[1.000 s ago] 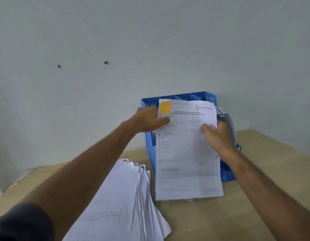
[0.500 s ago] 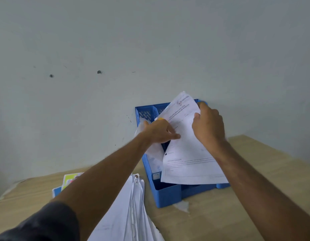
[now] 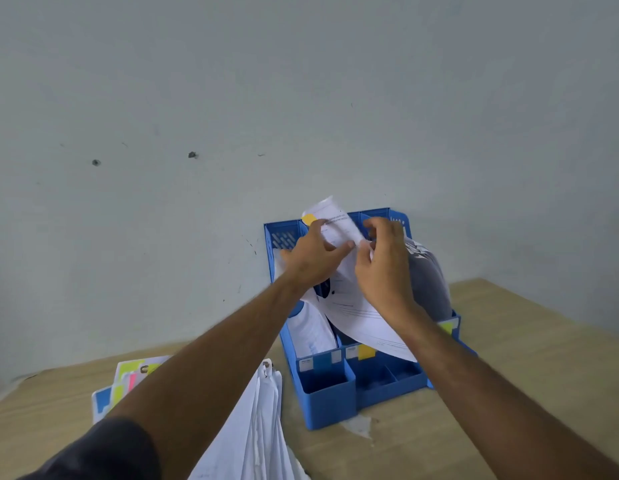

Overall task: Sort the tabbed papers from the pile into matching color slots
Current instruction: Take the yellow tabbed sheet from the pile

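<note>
A white printed paper [image 3: 353, 306] with a yellow tab [image 3: 309, 218] at its top corner stands tilted in the middle slot of the blue file organizer [image 3: 330, 403], above that slot's yellow label [image 3: 366, 351]. My left hand [image 3: 313, 258] grips the paper near its top left. My right hand [image 3: 387, 268] holds its right edge, fingers bent around it. The left slot has a blue label [image 3: 322, 361] and holds white sheets. The pile of papers [image 3: 256, 434] lies on the table under my left forearm.
Sheets of coloured sticky tabs [image 3: 128, 379] lie on the wooden table [image 3: 509, 393] at the left. The organizer stands against a grey wall [image 3: 301, 98]. Its right slot holds dark curved papers [image 3: 429, 282]. A scrap of white paper [image 3: 358, 426] lies before the organizer.
The yellow-tabbed paper went from held flat in front of the organizer to tilted and lowered into the middle slot. Both hands followed it down and closer together.
</note>
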`<state>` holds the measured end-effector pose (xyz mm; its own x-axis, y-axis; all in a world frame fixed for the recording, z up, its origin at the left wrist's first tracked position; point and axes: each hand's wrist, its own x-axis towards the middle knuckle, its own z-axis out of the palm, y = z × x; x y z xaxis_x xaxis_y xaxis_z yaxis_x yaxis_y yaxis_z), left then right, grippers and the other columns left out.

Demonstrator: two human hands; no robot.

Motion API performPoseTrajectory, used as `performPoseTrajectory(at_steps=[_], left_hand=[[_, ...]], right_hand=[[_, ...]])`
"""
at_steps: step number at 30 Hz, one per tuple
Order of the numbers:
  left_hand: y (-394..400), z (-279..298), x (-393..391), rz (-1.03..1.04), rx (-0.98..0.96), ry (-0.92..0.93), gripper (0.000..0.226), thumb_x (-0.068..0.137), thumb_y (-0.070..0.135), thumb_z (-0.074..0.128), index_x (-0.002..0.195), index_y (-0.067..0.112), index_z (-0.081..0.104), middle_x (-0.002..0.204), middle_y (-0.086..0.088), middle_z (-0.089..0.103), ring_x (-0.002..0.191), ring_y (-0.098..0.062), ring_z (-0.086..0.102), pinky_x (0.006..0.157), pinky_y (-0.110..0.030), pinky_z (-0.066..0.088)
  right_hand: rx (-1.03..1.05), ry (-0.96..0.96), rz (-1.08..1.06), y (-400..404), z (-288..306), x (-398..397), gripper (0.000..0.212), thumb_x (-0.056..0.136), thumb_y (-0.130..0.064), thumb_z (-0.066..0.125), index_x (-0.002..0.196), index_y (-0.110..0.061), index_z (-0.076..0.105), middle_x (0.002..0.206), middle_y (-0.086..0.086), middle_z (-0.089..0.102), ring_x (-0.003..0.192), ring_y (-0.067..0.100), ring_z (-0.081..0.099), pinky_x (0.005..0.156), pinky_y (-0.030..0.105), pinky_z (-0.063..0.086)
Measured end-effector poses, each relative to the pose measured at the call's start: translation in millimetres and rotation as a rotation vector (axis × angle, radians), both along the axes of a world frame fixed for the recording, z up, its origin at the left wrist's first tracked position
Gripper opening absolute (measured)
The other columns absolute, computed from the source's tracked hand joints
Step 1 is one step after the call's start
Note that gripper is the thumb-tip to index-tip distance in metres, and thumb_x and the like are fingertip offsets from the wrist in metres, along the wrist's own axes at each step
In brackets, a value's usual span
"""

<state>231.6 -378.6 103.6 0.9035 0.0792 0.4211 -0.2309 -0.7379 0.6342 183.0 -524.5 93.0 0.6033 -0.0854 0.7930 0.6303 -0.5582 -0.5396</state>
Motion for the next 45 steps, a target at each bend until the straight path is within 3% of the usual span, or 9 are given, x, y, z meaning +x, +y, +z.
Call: performPoseTrajectory(at_steps=[6,11,15,20,23,27,31,37,45], left_hand=[[2.7,20.3,-5.2,-0.046,0.028,-0.104,0.103,0.089,0.060,0.066,0.159,0.040,-0.007,0.117,0.017,0.073,0.120,-0.016,0.062,0.115,-0.062,0.019],[3.4,43.8,-0.6,-0.009,0.242,-0.238,0.028,0.098,0.053,0.058,0.121,0.036,0.056,0.096,0.018,0.071,0.100,-0.013,0.066,0.090,-0.041,0.026],[4.8,58.3,-2.1,0.016,0.230,-0.324,0.014,0.101,0.043,0.054,0.099,0.031,0.061,0.092,0.019,0.067,0.096,-0.009,0.065,0.087,-0.037,0.024],[16.7,56.8,-1.8,0.027,0.253,-0.382,0.016,0.103,0.040,0.051,0.101,0.031,0.064,0.090,0.020,0.068,0.101,-0.006,0.065,0.090,-0.035,0.021],[22.2,56.4,-1.3,0.045,0.266,-0.415,0.015,0.104,0.034,0.051,0.109,0.031,0.065,0.095,0.021,0.065,0.106,-0.009,0.063,0.098,-0.037,0.025],[17.2,56.3,-1.9,0.023,0.272,-0.428,0.017,0.103,0.032,0.052,0.114,0.031,0.065,0.087,0.022,0.059,0.102,-0.011,0.063,0.109,-0.044,0.027],[17.7,51.0,-2.5,-0.008,0.460,-0.332,0.020,0.104,0.032,0.051,0.121,0.030,0.062,0.094,0.022,0.059,0.109,-0.014,0.058,0.117,-0.053,0.018],[23.7,38.5,-0.3,-0.057,0.662,-0.093,0.032,0.108,0.041,0.040,0.129,0.028,0.060,0.122,0.008,0.069,0.126,-0.019,0.053,0.115,-0.056,0.017],[26.6,20.1,4.5,-0.156,0.614,0.107,0.073,0.106,0.058,0.025,0.164,0.017,0.005,0.156,0.006,0.048,0.152,-0.028,0.024,0.120,-0.064,0.007]], right_hand=[[-0.147,0.160,-0.142,-23.1,-14.1,-3.7,0.030,0.085,-0.015,0.068,0.113,-0.010,0.058,0.112,0.011,0.061,0.101,0.029,0.060,0.081,0.042,0.054],[-0.459,0.272,-0.310,-38.4,-15.9,-14.5,0.022,0.096,-0.013,0.057,0.116,-0.008,0.065,0.106,0.011,0.071,0.085,0.027,0.063,0.067,0.033,0.051],[-0.346,0.197,-0.275,-32.4,-18.9,-4.2,0.015,0.101,-0.013,0.054,0.112,-0.006,0.063,0.097,0.015,0.073,0.081,0.032,0.066,0.063,0.037,0.052],[-0.325,0.319,-0.242,-26.3,-36.1,-5.6,0.032,0.099,-0.035,0.056,0.117,-0.010,0.064,0.103,0.010,0.072,0.085,0.029,0.069,0.071,0.043,0.061],[-0.387,0.396,-0.263,-27.8,-47.2,-6.6,0.021,0.094,-0.030,0.054,0.100,-0.013,0.065,0.097,0.008,0.068,0.080,0.027,0.066,0.069,0.041,0.061],[-0.480,0.428,-0.319,-22.9,-55.6,-2.8,0.024,0.103,-0.034,0.053,0.109,-0.014,0.066,0.103,0.006,0.069,0.090,0.025,0.069,0.075,0.035,0.059],[-0.452,0.434,-0.330,-15.1,-61.0,-2.8,0.035,0.098,-0.051,0.053,0.095,-0.018,0.066,0.086,0.000,0.067,0.077,0.020,0.065,0.065,0.031,0.055],[-0.434,0.446,-0.364,-21.4,-70.3,-2.0,0.026,0.097,-0.032,0.052,0.076,-0.016,0.056,0.068,0.000,0.054,0.060,0.017,0.053,0.054,0.027,0.043],[-0.392,0.348,-0.291,-20.1,-71.1,-5.8,0.040,0.098,-0.045,0.057,0.069,-0.018,0.056,0.060,-0.002,0.056,0.058,0.018,0.056,0.054,0.031,0.050]])
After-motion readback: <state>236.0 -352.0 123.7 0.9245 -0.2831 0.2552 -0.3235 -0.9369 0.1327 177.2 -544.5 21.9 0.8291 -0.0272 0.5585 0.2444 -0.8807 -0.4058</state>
